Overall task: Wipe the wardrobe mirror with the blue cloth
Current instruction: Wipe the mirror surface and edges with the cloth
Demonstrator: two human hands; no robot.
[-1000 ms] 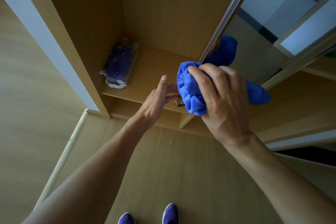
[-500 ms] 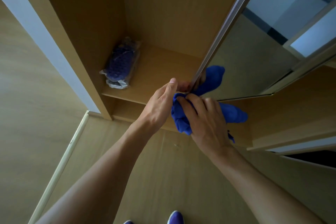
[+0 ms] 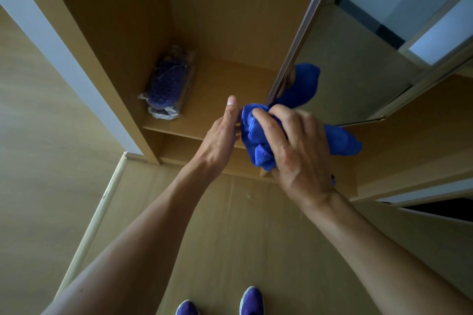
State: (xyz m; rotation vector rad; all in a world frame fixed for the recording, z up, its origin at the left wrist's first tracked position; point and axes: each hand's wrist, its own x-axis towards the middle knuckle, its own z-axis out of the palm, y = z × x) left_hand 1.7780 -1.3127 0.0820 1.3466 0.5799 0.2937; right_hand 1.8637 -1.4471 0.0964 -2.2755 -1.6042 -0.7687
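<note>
1. At the mirror's (image 3: 353, 66) lower left corner, the right hand's (image 3: 299, 151) fingers (image 3: 266, 123) are curled tight around the bunched cloth (image 3: 256, 140).
2. Left hand (image 3: 220, 140), at 9 o'clock of the cloth, touches it with its thumb straight; its fingers are hidden, so their grip cannot be told.
3. Cloth ends spill toward 3 o'clock and reflect in the mirror.
4. A wrapped bundle (image 3: 166, 87) lies on the shelf (image 3: 217, 100) at 10 o'clock.
5. Shoes (image 3: 252, 300) stand on the floor at 6 o'clock.
</note>
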